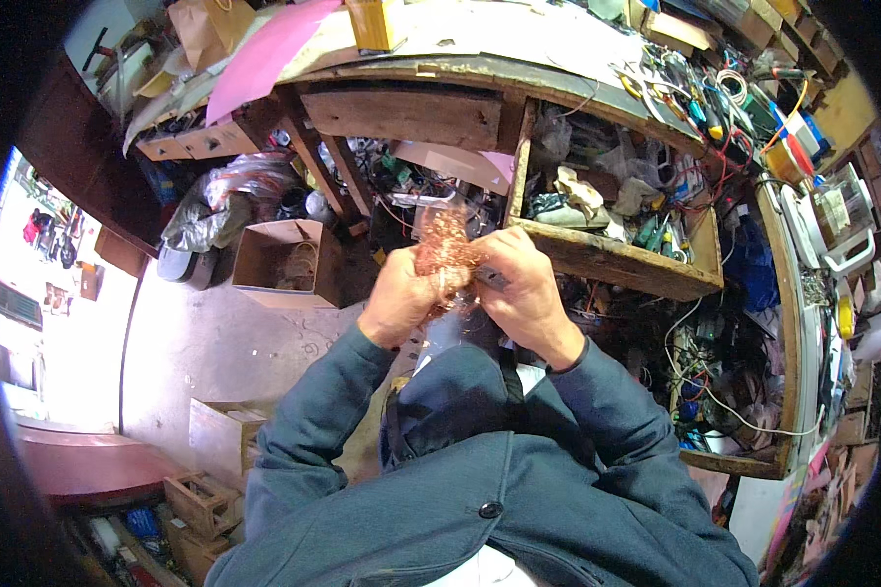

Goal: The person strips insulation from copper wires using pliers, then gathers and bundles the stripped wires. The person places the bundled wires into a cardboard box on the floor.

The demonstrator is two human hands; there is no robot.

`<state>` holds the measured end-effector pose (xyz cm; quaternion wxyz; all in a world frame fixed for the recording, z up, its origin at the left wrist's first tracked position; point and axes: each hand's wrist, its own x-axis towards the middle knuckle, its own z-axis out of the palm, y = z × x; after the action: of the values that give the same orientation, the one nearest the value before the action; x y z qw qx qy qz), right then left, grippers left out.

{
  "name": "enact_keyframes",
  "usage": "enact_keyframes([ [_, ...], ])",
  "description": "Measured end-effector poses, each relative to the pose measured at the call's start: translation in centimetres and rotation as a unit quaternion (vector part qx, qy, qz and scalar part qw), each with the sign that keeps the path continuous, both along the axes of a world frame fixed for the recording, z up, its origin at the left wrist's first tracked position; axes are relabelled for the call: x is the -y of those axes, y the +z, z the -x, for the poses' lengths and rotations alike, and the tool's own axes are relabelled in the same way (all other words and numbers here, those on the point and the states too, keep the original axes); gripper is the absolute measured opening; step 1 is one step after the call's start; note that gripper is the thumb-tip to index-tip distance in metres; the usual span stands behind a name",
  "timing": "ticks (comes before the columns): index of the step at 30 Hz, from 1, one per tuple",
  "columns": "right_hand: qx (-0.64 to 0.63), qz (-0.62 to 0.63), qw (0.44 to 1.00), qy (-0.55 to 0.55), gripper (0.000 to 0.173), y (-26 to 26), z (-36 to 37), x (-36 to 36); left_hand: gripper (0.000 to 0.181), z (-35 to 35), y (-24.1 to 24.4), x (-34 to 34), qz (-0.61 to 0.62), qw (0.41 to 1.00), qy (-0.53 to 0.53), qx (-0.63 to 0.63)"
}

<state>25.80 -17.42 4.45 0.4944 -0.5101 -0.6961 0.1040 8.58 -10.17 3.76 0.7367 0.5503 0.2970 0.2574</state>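
A tangled bundle of fine copper wire [443, 236] is held up between my hands, above my lap. My left hand [402, 299] grips its lower left side, with the thumb lying across the strands. On the right, my right hand [523, 287] pinches the bundle's edge between curled fingers and thumb. A small greyish piece [492, 277] shows at the right fingers; what it is I cannot tell. Loose strands stick out below the left thumb. The fingertips of both hands are partly hidden by the wire.
A wooden workbench [440, 70] curves across the front. Its pulled-out drawer [617, 257], full of tools and plastic bags, stands just beyond my right hand. An open cardboard box [288, 265] sits on the floor at left. Cluttered wires fill another drawer [734, 464] at right.
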Motion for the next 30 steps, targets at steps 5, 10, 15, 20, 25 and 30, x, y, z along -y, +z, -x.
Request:
enact_keyframes([
  [5,0.064,-0.004,0.996,0.056,0.027,3.9,-2.3,0.8,0.019,2.1,-1.3,-2.0,-0.042,0.998,-0.022,0.028],
  [10,0.048,-0.034,0.995,0.083,0.042,3.7,-2.0,-1.3,0.023,2.0,-1.3,-1.4,-0.084,0.988,-0.117,0.048],
  [15,0.053,0.025,0.995,0.076,0.007,-0.6,-1.7,-1.7,0.031,2.6,1.4,-1.1,0.026,0.997,-0.060,0.050],
  [20,0.230,0.018,0.973,-0.020,0.011,-0.4,0.6,0.5,0.028,1.5,0.0,-1.4,0.018,0.996,0.060,0.066],
  [25,0.412,-0.009,0.911,0.008,0.009,2.6,1.9,2.2,0.024,-0.2,-1.6,-2.8,-0.334,0.925,0.101,-0.152],
  [30,0.434,-0.051,0.888,0.143,0.011,5.6,0.9,0.5,0.024,0.1,-1.4,-1.6,-0.556,0.778,-0.062,-0.286],
])
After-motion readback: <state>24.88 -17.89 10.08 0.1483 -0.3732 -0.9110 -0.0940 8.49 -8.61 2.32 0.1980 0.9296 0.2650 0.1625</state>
